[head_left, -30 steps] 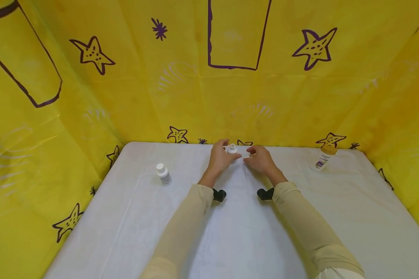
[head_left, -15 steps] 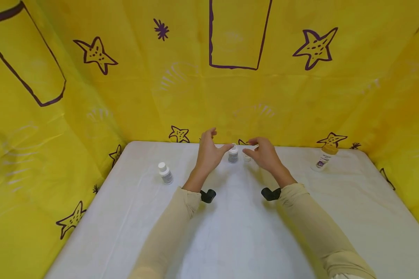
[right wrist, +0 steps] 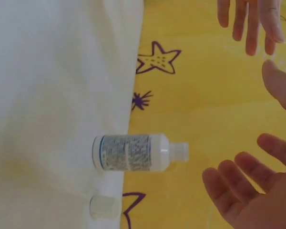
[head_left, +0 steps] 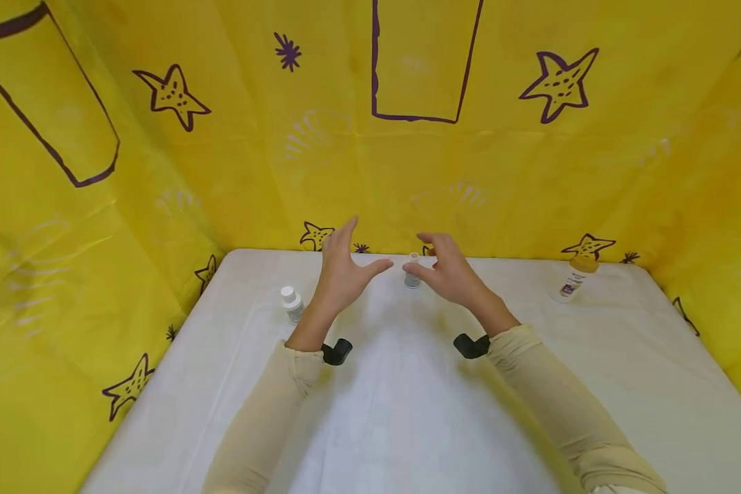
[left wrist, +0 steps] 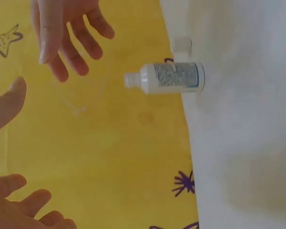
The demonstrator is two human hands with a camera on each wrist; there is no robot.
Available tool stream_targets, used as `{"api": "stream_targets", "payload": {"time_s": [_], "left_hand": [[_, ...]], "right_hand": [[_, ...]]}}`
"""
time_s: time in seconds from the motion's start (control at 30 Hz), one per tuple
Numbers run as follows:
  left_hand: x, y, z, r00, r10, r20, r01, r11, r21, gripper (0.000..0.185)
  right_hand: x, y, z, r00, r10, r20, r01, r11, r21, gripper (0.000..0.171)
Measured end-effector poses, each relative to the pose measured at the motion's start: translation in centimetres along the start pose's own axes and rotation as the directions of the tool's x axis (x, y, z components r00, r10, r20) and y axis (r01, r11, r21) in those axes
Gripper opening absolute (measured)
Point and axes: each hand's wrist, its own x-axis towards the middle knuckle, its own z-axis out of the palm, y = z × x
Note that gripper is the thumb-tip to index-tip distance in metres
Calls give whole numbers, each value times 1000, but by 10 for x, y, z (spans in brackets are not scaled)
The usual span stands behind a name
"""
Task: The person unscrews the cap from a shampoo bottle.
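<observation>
Here: white uncapped bottle (right wrist: 131,152), one, near the far edge of the counter (head_left: 407,412); upright on its base, seemingly so the neck faces up. White cap (right wrist: 105,207), one, just beside it, probably to keep the pair together. Left hand (head_left: 341,271), spread wide, holding nothing. Right hand (head_left: 452,271), thumb and fingers apart, likewise bare, clear of the bottle. Capped bottle (head_left: 291,300), one, leftward, partly behind the left wrist. Yellow-lidded container (head_left: 573,281), one, well apart, right.

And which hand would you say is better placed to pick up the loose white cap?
Probably the right hand: the white cap sits on that side of the uncapped bottle, while the left hand is farther away.
</observation>
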Motion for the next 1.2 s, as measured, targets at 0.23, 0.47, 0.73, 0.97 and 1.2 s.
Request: {"api": "stream_targets", "payload": {"time_s": [0.23, 0.47, 0.73, 0.97, 1.2], "left_hand": [[-11, -9, -26, 999, 23, -27, -22, 999, 30, 103], [-20, -29, -49, 999, -39, -36, 40, 999, 29, 107], [-33, -59, -68, 989, -142, -48, 144, 989, 33, 113], [-40, -76, -73, 979, -183, -88, 182, 983, -18, 110], [-44, -92, -74, 968, -236, -80, 231, 971, -64, 113]], "right_hand": [[1, -12, 10, 993, -101, 56, 100, 995, 22, 78], [7, -27, 26, 990, -120, 71, 116, 992, 58, 72], [17, -44, 51, 983, -143, 116, 137, 989, 58, 65], [21, -52, 75, 975, -151, 162, 143, 988, 61, 64], [24, -55, 95, 968, -177, 179, 166, 983, 72, 60]]}}
